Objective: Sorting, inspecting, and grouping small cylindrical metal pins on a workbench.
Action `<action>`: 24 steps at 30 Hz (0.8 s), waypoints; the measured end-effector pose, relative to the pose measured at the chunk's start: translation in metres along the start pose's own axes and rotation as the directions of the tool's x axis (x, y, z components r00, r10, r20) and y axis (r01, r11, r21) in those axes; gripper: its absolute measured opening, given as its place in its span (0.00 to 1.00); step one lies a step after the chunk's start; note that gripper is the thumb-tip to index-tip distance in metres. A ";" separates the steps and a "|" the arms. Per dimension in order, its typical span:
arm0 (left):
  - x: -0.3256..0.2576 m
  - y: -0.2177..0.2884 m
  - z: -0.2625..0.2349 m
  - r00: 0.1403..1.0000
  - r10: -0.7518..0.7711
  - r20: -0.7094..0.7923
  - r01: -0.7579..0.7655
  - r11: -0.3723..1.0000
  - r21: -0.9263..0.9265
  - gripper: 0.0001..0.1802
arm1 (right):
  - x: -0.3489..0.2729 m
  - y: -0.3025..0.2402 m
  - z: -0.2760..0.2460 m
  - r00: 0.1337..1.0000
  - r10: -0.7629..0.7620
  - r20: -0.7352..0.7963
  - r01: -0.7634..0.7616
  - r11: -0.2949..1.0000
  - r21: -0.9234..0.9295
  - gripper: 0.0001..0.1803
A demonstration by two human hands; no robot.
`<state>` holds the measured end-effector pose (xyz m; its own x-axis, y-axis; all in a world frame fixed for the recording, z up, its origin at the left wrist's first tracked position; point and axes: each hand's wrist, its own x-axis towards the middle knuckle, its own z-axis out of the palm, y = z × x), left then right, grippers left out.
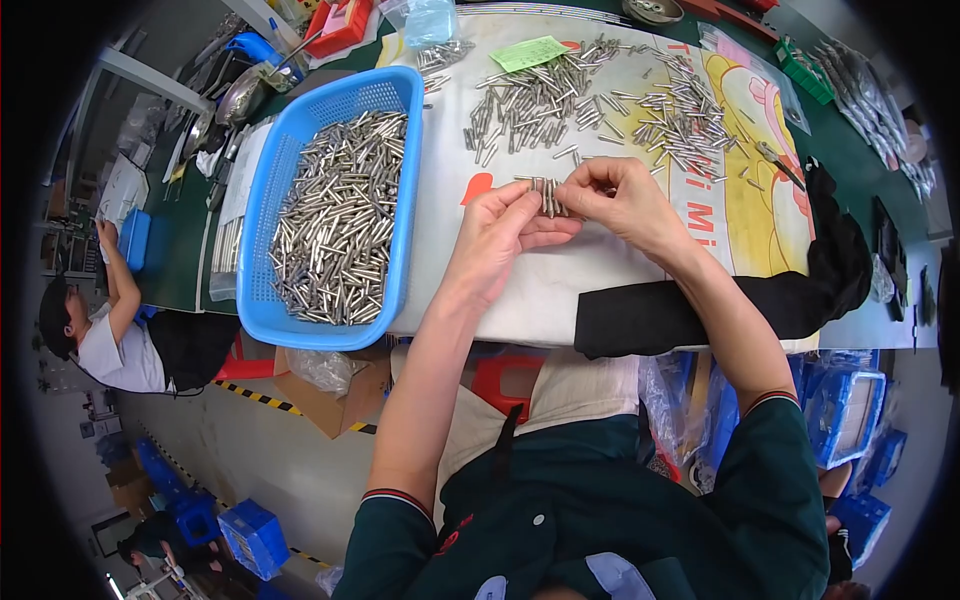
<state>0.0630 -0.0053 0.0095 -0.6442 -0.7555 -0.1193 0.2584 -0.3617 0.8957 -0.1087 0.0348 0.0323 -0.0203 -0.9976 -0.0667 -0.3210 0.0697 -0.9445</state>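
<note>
Several short metal pins (pixel 547 196) lie side by side in a row between my two hands, above the cloth. My left hand (pixel 497 232) is closed on the row, its thumb resting along the near side. The fingers of my right hand (pixel 618 203) pinch at the row's right end. Beyond my hands, a loose pile of similar metal pins (pixel 545 100) spreads over the cloth, and another scatter of pins (pixel 680 120) lies to its right. On the left stands a blue perforated basket (pixel 415 200), filled with many such pins.
A printed white cloth (pixel 440 270) covers the bench. A green paper slip (pixel 528 53) lies on the far pile. Black fabric (pixel 690 312) lies along the front edge, pliers (pixel 780 162) at the right. A green box (pixel 803 72) stands far right. Another person (pixel 125 335) works at the left.
</note>
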 end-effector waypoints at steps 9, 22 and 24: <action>-0.001 0.006 -0.007 0.976 -0.145 0.159 0.187 0.940 -0.285 0.16 | 0.000 0.007 0.008 0.953 -0.248 -0.172 0.253 0.967 0.009 0.09; 0.001 -0.001 -0.016 0.949 -0.162 0.269 0.275 0.844 -0.460 0.16 | -0.002 0.007 0.011 0.959 -0.268 -0.097 0.264 0.963 -0.053 0.09; 0.001 -0.001 -0.016 0.951 -0.164 0.263 0.272 0.848 -0.455 0.16 | -0.003 0.007 0.011 0.960 -0.260 -0.104 0.255 0.965 -0.062 0.09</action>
<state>0.0741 -0.0144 0.0012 -0.8441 -0.5154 -0.1478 0.3714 -0.7608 0.5322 -0.1002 0.0378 0.0227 -0.0343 -0.9760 0.2150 -0.3736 -0.1870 -0.9085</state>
